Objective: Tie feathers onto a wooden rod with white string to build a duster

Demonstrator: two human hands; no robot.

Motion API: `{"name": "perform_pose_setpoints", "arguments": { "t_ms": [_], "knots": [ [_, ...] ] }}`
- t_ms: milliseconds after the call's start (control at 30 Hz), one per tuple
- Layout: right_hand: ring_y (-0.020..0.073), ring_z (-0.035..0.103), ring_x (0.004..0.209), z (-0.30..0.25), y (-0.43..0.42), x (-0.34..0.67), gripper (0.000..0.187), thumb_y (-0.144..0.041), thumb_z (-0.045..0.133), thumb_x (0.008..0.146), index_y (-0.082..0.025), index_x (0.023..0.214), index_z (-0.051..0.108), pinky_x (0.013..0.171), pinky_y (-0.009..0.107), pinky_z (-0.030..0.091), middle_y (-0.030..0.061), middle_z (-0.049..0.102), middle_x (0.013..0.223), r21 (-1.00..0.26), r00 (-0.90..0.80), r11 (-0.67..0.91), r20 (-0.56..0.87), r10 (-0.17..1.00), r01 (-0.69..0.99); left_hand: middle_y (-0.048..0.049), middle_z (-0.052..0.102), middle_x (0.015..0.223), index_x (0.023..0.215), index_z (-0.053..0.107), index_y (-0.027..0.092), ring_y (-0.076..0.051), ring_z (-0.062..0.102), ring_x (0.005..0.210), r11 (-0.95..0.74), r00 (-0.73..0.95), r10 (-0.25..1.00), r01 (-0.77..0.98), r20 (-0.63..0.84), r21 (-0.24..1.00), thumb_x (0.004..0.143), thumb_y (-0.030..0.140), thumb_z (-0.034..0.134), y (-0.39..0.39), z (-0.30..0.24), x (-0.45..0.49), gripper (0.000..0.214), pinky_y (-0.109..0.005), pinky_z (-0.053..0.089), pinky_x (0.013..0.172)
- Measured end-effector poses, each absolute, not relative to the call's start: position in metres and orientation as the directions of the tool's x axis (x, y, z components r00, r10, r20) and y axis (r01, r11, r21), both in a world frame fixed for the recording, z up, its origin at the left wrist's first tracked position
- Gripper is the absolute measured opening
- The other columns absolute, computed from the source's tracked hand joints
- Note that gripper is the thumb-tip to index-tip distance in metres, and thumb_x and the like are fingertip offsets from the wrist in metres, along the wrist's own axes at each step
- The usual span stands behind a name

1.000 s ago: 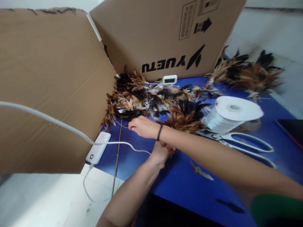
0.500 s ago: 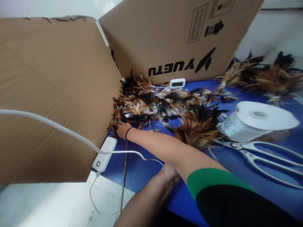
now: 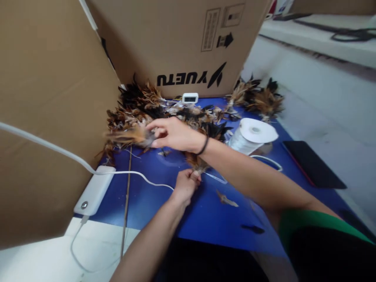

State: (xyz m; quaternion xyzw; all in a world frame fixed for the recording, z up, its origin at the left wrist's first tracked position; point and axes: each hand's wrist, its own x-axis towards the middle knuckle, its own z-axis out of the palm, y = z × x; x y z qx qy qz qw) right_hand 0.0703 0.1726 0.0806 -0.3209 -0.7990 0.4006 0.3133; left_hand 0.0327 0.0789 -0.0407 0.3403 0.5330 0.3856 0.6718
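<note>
My right hand (image 3: 172, 134), with a black band at the wrist, is lifted over the blue table (image 3: 205, 211) and pinches a blurred tuft of brown feathers (image 3: 129, 137). Behind it lies a heap of brown, black and white feathers (image 3: 147, 105) against the cardboard box (image 3: 176, 43). My left hand (image 3: 186, 184) is closed low on the table, gripping the base of a small feather bunch (image 3: 195, 162); a thin white string runs off from it to the right.
A white reel of ribbon (image 3: 251, 135) stands right of the heap, a black phone (image 3: 311, 164) beyond it. A white power bank (image 3: 94, 190) with cable lies at the left edge beside a thin stick (image 3: 126, 199). A small white clock (image 3: 190, 98) leans on the box. More feathers (image 3: 258, 98) lie far right.
My right hand has drawn back from the heap's left end with a tuft of feathers and risen. My left hand is in view again, holding its bunch. The camera has turned right.
</note>
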Motion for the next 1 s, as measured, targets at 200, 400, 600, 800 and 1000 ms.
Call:
{"name": "perform_pose_setpoints", "arguments": {
  "t_ms": [200,400,600,800,1000],
  "knots": [
    [0.0060,0.051,0.052,0.062,0.117,0.168,0.015,-0.023,0.066,0.071,-0.013,0.080,0.060,0.047,0.018,0.040,-0.0013,0.060,0.065,-0.999,-0.415,0.014,-0.003,0.910,0.037,0.0070,0.033,0.044,0.058,0.049,0.013,-0.002,0.026,0.039,0.431,0.216,0.893,-0.165,-0.394,0.887,0.069,0.040,0.064,0.078,-0.039,0.030,0.033,-0.019,0.014,0.042],
    [0.0073,0.049,0.051,0.022,0.071,0.204,0.018,-0.028,0.067,0.070,-0.013,0.068,0.057,0.047,0.020,0.040,-0.0009,0.057,0.062,-0.992,-0.284,-0.120,-0.106,0.953,-0.034,0.0074,0.031,0.046,0.060,0.048,0.013,-0.001,0.021,0.039,0.484,0.306,0.859,-0.222,-0.411,0.846,0.067,0.039,0.068,0.080,-0.036,0.025,0.034,-0.019,0.010,0.041],
    [0.0104,0.053,0.060,-0.003,0.037,0.213,0.015,-0.029,0.065,0.073,-0.015,0.069,0.061,0.057,0.023,0.045,-0.0001,0.059,0.065,-0.984,-0.359,-0.176,-0.167,0.918,0.007,0.0034,0.043,0.059,0.063,0.046,0.012,0.001,0.021,0.041,0.514,0.358,0.843,-0.318,-0.401,0.796,0.068,0.028,0.069,0.082,-0.027,0.022,0.028,-0.017,0.011,0.040],
    [0.0125,0.057,0.069,0.000,0.046,0.215,0.014,-0.029,0.070,0.068,-0.019,0.068,0.061,0.068,0.026,0.047,-0.0002,0.061,0.071,-0.994,0.116,0.023,0.011,0.993,-0.108,0.0016,0.046,0.064,0.067,0.045,0.012,0.001,0.021,0.044,0.555,0.399,0.822,-0.403,-0.406,0.728,0.068,0.016,0.066,0.082,-0.017,0.021,0.021,-0.015,0.013,0.041],
    [0.0170,0.062,0.083,0.016,0.044,0.208,0.014,-0.030,0.069,0.068,-0.019,0.076,0.066,0.083,0.033,0.049,0.0014,0.067,0.082,-0.989,0.035,-0.001,-0.006,0.999,-0.151,0.0024,0.043,0.061,0.064,0.044,0.013,-0.001,0.020,0.044,0.506,0.382,0.845,-0.341,-0.375,0.792,0.070,0.022,0.066,0.078,-0.012,0.025,0.024,-0.017,0.014,0.041]
  ]
}}
